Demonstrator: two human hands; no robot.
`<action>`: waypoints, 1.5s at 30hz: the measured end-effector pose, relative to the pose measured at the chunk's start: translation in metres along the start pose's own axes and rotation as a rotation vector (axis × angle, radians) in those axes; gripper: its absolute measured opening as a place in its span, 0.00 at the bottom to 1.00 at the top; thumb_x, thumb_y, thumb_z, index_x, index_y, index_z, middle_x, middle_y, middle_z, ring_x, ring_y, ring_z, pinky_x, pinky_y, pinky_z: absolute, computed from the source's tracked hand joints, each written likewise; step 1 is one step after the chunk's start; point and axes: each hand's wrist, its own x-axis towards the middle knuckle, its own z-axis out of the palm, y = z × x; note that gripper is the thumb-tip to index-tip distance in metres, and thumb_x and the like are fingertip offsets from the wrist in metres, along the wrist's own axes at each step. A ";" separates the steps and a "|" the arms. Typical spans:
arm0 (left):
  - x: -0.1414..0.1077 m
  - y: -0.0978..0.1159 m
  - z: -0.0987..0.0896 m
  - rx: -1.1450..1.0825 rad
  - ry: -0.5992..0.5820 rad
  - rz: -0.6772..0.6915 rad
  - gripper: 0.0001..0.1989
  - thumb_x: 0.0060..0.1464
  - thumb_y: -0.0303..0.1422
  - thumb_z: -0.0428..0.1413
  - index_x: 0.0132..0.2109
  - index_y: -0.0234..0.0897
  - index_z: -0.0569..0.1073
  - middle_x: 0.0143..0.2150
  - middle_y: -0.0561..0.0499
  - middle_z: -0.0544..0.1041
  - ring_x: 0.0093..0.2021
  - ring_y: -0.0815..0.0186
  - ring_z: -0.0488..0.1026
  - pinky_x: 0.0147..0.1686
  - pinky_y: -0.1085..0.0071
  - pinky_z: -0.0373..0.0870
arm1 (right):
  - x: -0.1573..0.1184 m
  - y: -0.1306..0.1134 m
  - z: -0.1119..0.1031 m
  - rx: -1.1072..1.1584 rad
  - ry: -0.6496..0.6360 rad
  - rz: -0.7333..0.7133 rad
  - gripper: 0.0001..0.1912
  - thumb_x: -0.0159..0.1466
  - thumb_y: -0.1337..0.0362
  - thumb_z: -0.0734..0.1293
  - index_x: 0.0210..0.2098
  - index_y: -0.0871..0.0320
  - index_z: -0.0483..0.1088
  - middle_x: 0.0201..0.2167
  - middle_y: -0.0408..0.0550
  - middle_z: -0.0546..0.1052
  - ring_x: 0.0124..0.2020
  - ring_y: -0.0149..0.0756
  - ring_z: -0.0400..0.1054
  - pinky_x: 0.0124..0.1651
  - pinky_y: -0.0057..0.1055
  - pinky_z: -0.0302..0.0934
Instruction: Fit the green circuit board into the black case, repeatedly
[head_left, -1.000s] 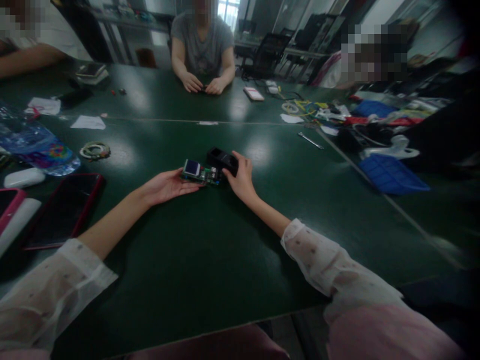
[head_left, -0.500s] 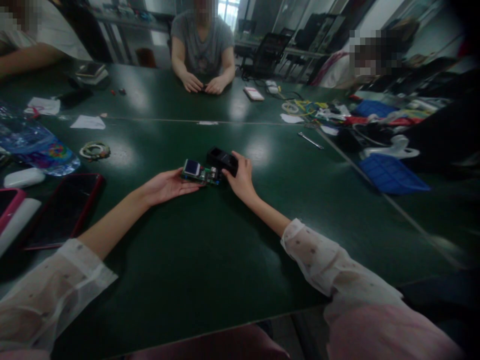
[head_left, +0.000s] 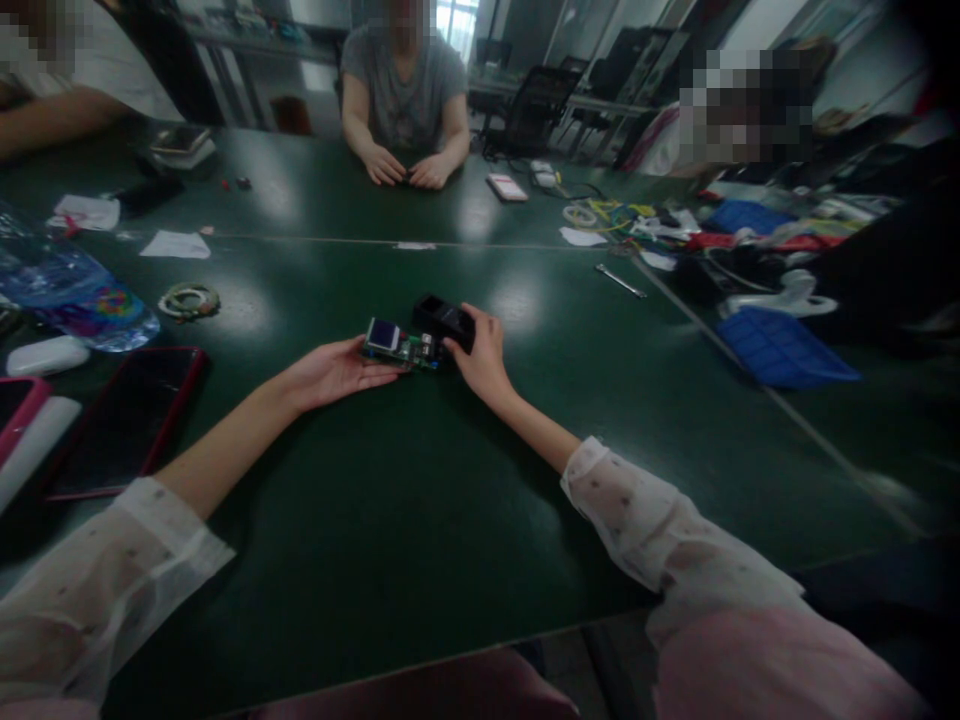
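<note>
A green circuit board (head_left: 411, 350) with a small square screen (head_left: 383, 334) rests against the fingers of my left hand (head_left: 334, 374), palm turned up, thumb along its left end. My right hand (head_left: 481, 352) grips the right end of a black case (head_left: 441, 316) between thumb and fingers. The case lies just behind and to the right of the board, their edges close together. Whether the two touch is hard to tell. Both hands are over the middle of the dark green table (head_left: 405, 520).
At the left are a water bottle (head_left: 112, 305), a red-edged phone (head_left: 124, 420) and a bracelet (head_left: 188, 301). A wrench (head_left: 620, 281) and a blue tray (head_left: 784, 348) lie to the right. Across the table a person's hands (head_left: 406, 168) rest; cables (head_left: 607, 215) sit at the back right.
</note>
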 end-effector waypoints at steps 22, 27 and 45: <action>-0.002 0.000 0.004 0.004 0.029 0.013 0.30 0.72 0.36 0.41 0.74 0.26 0.47 0.59 0.30 0.76 0.59 0.53 0.76 0.67 0.58 0.61 | -0.001 0.003 -0.001 0.025 -0.029 -0.018 0.32 0.64 0.67 0.67 0.66 0.51 0.57 0.58 0.59 0.66 0.62 0.56 0.62 0.61 0.59 0.63; -0.002 0.000 0.007 -0.001 0.062 0.011 0.30 0.72 0.36 0.40 0.74 0.25 0.48 0.57 0.31 0.78 0.58 0.53 0.77 0.66 0.58 0.62 | 0.000 0.005 0.001 0.016 -0.012 -0.036 0.32 0.64 0.68 0.67 0.66 0.53 0.58 0.58 0.59 0.66 0.62 0.56 0.61 0.61 0.56 0.63; -0.002 0.000 0.004 0.000 0.039 0.018 0.30 0.72 0.37 0.41 0.74 0.25 0.48 0.58 0.30 0.76 0.59 0.52 0.76 0.66 0.58 0.62 | 0.000 0.006 0.002 0.065 0.005 -0.034 0.31 0.63 0.70 0.68 0.64 0.52 0.60 0.57 0.59 0.67 0.62 0.57 0.62 0.62 0.59 0.63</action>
